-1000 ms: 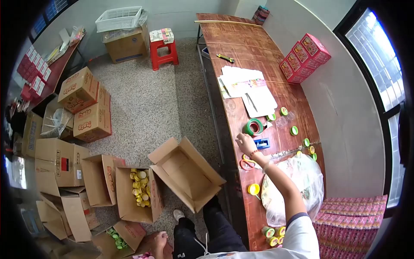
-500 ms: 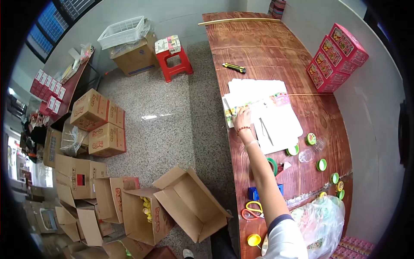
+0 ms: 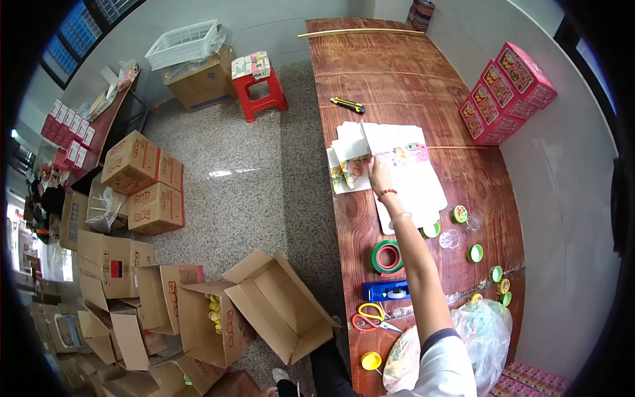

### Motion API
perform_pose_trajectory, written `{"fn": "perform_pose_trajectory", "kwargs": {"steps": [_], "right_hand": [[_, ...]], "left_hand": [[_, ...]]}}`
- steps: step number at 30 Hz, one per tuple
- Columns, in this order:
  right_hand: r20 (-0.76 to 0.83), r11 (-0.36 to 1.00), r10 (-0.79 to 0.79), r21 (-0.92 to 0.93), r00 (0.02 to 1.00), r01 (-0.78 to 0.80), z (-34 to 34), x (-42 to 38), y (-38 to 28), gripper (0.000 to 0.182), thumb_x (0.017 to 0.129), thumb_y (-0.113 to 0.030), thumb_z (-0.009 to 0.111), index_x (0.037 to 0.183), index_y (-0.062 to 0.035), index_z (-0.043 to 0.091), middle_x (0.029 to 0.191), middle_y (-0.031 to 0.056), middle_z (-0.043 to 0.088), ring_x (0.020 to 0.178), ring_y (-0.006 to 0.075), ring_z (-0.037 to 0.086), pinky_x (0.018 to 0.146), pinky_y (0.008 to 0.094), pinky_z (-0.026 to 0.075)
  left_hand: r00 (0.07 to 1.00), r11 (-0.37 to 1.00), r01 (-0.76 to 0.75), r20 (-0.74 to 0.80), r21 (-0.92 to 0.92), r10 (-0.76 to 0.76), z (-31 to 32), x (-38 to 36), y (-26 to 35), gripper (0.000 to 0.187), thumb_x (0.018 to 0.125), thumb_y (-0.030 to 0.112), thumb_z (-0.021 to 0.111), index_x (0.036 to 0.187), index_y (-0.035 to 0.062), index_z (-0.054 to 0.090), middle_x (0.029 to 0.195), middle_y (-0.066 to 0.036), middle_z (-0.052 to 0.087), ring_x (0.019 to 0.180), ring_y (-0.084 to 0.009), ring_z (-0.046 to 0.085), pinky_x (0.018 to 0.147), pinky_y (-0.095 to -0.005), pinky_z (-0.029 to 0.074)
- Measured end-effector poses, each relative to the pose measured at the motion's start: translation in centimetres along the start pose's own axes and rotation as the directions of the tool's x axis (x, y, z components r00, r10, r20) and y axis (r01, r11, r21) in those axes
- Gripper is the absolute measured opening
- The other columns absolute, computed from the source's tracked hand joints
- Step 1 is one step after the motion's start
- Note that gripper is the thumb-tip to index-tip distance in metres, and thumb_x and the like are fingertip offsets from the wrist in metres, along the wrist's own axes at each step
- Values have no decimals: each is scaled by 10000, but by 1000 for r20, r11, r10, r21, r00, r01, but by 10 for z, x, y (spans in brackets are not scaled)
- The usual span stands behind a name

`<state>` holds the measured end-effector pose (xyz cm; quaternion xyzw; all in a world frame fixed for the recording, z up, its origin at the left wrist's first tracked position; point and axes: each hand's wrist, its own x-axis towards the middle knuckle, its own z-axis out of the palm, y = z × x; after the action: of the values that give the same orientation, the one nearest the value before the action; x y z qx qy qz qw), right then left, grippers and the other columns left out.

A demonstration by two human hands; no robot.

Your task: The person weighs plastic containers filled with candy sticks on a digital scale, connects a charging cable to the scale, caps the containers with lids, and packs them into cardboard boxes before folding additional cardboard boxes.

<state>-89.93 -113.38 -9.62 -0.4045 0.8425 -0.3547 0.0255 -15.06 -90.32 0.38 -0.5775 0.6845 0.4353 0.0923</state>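
Note:
My right hand [image 3: 380,176] reaches over a stack of white card sheets [image 3: 417,188] on the wooden table. Its fingers are closed at the edge of a printed card sheet [image 3: 399,156], with one white part of the card raised beside them. The fingertips are partly hidden. Colourful printed card pieces [image 3: 342,173] lie just left of the hand. A red bead bracelet [image 3: 388,192] and a pale bangle circle the wrist. My left hand cannot be made out.
On the table [image 3: 377,66] lie a yellow-black utility knife [image 3: 347,104], green tape [image 3: 387,257], a blue tape dispenser [image 3: 385,290], scissors [image 3: 370,318], green lids [image 3: 475,253] and a plastic bag [image 3: 486,337]. Pink boxes [image 3: 499,99] stand along the wall. Open cartons [image 3: 281,308] cover the floor at left.
My right hand has moved right, from the printed pieces at the stack's left side to the printed sheet's edge. A white card part now stands raised there. The view has shifted slightly.

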Motion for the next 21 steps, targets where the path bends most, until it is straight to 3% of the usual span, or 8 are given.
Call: {"fn": "perform_pose_trajectory", "kwargs": {"steps": [2,4,8,13,16,18,19,21], "right_hand": [[-196,991,0,129,981,26,-70,-6,-36,329,1022,-100,537,1333,-1,571,927,295,691,834,471,683,737,515,545],[-550,947,-274,-10,789,322,-145,-22,-73,337,979,-6,531,1309,37,582,953,310,658,883,491,654,792,519,530],[-540,980,-177,-17,823,200,-281,-105,-134,391,1033,-24,520,1422,-33,557,931,303,663,806,418,707,676,470,543],[-592,988,-155,-115,791,107,-330,-160,-120,346,1045,-93,517,1382,-46,579,796,287,633,660,422,647,585,478,489],[-614,995,-93,-36,783,91,-332,-195,-124,335,1055,-125,502,1373,-72,595,758,260,631,631,369,667,580,464,500],[-534,1000,-26,-14,845,22,-334,-214,-130,339,1036,-114,526,1367,-84,594,833,240,693,684,362,711,611,450,539],[-482,1000,5,-6,876,-9,-338,-220,-137,348,1032,-105,533,1375,-87,585,858,249,693,689,372,706,617,448,537],[-489,985,-154,-141,859,96,-331,-220,-118,373,1027,-95,537,1399,-86,571,936,265,705,789,398,729,665,457,555]], "left_hand": [[994,994,-110,-17,-13,110,1,1,15,242,969,69,615,1185,13,710,1064,-184,759,943,-274,754,839,-376,584],[964,965,-260,-62,-37,258,-8,5,41,240,970,63,615,1185,12,709,1071,-187,757,950,-277,753,843,-379,584],[836,828,-540,-216,-150,505,-36,47,159,297,1001,33,601,1295,36,647,1094,-177,731,954,-303,724,858,-390,578],[547,435,-807,-227,-400,806,-13,134,362,683,1015,188,681,1580,47,324,1519,-247,495,1409,-336,503,1160,-443,432],[588,462,-767,-197,-445,785,53,215,450,1116,911,432,797,1617,-49,80,1595,-376,314,1518,-414,324,1223,-489,306],[730,582,-525,23,-621,683,66,213,500,1213,888,545,787,1619,-71,42,1599,-364,307,1515,-404,326,1220,-457,302],[708,616,-571,54,-542,704,60,196,519,1153,937,552,729,1630,-54,35,1525,-297,461,1438,-337,443,1185,-453,344],[642,459,-419,102,-784,760,78,189,546,1056,997,490,675,1635,-47,27,1411,-198,603,1330,-273,538,1127,-427,399]]}}
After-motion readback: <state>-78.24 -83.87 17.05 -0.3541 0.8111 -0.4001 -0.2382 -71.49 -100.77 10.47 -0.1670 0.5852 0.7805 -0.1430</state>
